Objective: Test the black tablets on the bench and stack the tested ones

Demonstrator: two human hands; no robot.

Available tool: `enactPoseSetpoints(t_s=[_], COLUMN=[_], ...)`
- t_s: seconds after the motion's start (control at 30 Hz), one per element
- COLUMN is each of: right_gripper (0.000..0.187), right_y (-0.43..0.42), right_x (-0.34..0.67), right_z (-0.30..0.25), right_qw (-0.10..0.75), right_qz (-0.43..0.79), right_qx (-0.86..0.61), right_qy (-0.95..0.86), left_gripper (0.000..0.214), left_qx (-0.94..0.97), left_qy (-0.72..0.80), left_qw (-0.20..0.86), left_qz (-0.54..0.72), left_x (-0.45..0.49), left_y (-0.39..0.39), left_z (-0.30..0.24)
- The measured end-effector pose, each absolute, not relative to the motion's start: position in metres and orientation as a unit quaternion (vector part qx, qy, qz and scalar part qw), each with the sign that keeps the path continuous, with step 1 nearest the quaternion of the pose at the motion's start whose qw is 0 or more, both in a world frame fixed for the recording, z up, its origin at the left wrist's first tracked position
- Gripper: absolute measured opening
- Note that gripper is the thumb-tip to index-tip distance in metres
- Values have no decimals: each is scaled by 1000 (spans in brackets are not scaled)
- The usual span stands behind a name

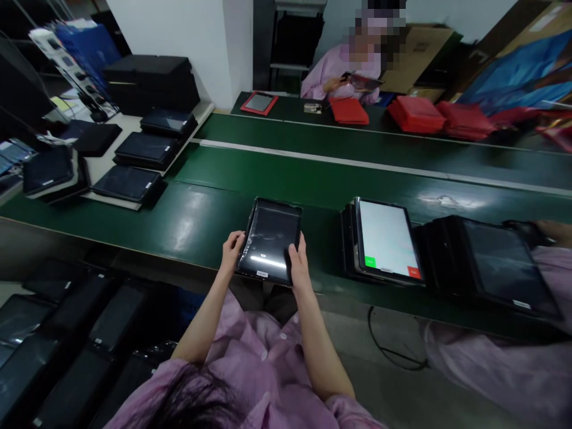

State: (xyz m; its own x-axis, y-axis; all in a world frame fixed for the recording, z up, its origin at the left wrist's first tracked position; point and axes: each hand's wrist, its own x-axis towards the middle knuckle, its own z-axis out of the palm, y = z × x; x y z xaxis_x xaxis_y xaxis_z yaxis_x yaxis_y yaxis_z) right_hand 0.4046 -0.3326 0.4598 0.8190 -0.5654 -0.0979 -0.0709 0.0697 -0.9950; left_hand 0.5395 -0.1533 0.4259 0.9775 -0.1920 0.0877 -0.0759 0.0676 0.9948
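A black tablet [273, 235] with a shiny dark screen and a small white label at its near edge is held between my two hands, over the front edge of the green bench. My left hand [233, 247] pinches its left side, where clear film seems to wrinkle. On the right edge my right hand [299, 262] grips it, thumb on the front face. To the right, a lit tablet [388, 235] with a white screen and green and red corner squares lies on a stack of dark tablets.
Tablet stacks [127, 183] stand on a pale board at the left. More dark tablets [118, 316] lie below the bench at lower left. At right, a co-worker's sleeve [554, 271] is beside another tablet stack [504, 262]. Across the green bench [201, 217], a person handles a tablet near red pouches [415, 113].
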Motion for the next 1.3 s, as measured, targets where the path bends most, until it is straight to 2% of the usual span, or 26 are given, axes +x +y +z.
enactPoseSetpoints(t_s=[0.2, 0.47, 0.53, 0.67, 0.77, 1.0, 1.13, 1.3], right_gripper=[82, 111, 104, 67, 61, 101, 111, 121], right_y=[-338, -348, -355, -364, -356, -327, -329, -333], right_x=[418, 425, 430, 437, 427, 388, 380, 379], right_z=[465, 467, 468, 477, 485, 494, 497, 495], right_qw=[658, 632, 645, 680, 674, 606, 597, 590], right_qz=[-189, -169, -189, -284, -301, -174, -140, -138], right_qx=[-699, -730, -712, -627, -637, -759, -777, -786], right_qy=[208, 196, 204, 252, 222, 162, 143, 121], left_gripper=[50, 47, 48, 54, 53, 45, 46, 60], left_qx=[686, 660, 659, 673, 684, 685, 674, 680], left_qy=[-114, -85, -75, -70, -78, -72, -46, -63], left_qw=[718, 742, 744, 733, 722, 720, 733, 726], left_qz=[-27, -80, -81, -66, -74, -83, -77, -83], left_x=[539, 552, 557, 563, 564, 562, 562, 560], left_y=[-150, -154, -157, -161, -160, -158, -158, -157], left_z=[427, 430, 429, 422, 419, 418, 416, 420])
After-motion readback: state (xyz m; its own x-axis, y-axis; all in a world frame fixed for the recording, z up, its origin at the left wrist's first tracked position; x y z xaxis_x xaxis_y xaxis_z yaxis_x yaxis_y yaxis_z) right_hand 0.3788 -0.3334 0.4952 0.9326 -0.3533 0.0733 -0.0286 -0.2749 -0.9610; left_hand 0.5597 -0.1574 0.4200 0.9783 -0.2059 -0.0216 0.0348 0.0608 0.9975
